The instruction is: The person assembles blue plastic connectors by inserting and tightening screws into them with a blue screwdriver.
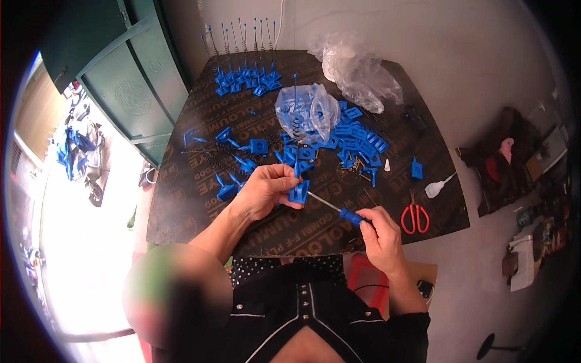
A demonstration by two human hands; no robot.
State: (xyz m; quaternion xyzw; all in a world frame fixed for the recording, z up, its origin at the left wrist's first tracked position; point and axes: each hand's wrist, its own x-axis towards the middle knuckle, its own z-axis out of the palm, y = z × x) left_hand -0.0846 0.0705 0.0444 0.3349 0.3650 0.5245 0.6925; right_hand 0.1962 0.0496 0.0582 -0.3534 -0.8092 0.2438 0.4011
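Observation:
My left hand (266,190) grips a small blue plastic bracket (298,192) just above the dark board (200,121). My right hand (380,233) holds a screwdriver (340,210) by its blue handle. The metal shaft points left and its tip touches the bracket. Loose blue brackets (357,140) lie in a heap behind the hands, and black springs (215,162) with more blue parts lie to the left.
Finished blue pieces with upright rods (245,75) stand in rows at the board's far edge. A clear bag of parts (305,109) and an empty crumpled bag (360,75) lie beyond. Red-handled scissors (414,216) and a white nozzle (437,187) lie at the right.

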